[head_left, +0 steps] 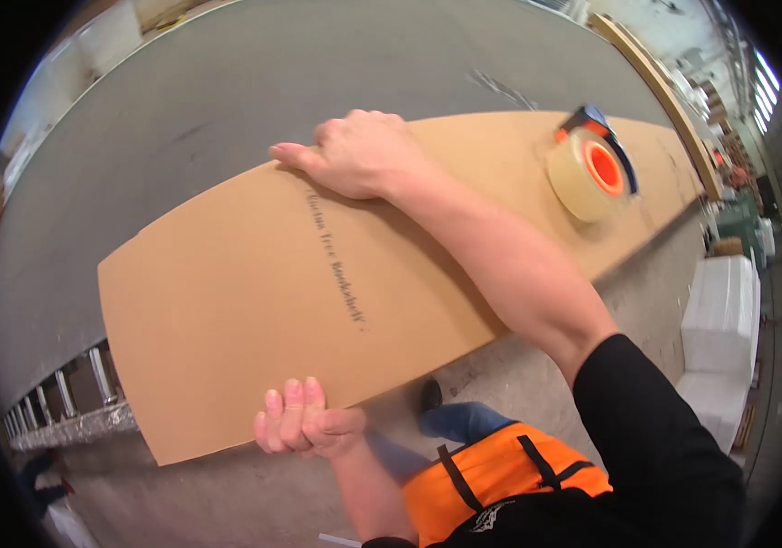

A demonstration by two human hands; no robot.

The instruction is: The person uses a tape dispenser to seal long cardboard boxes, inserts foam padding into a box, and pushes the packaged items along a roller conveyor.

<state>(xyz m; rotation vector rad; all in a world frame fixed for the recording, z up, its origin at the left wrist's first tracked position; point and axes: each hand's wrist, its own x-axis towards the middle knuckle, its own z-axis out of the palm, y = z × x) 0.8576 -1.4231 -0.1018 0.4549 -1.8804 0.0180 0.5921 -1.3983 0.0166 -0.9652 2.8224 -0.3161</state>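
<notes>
- Gripping near long edge of cardboard carton [227,274] with left hand [309,422]: fingers bent over edge, holding carton only, toward its left end.
- Locating carton right in front of body, between both hands, slanting away to right; partly above floor on near side. Can't tell lifted from resting.
- Judging top face of carton as closed: plain brown board, line of dark print across, no raised flap in sight. Can't make out any tape strip there for sure; can't check ends or underside.
- Holding far long edge of carton with right hand [359,157]: palm down, thumb out toward left end, fingertips hidden past edge. Can't tell how tight.
- Noting tape dispenser [574,178] on right part of carton, out of both hands, blurred; apparently resting on top face.
- Rating progress as mid-handling: carton closed on top as far as visible, both hands on it, letting go not yet done. Can't tell how much else remains.
- Seeing metal rollers [103,374] just past left end of carton.
- Spotting white blocks [720,301] right of carton, well apart.
- Seeing grey surface [254,73] beyond far edge of carton, wooden rail [660,87] past its right end.
</notes>
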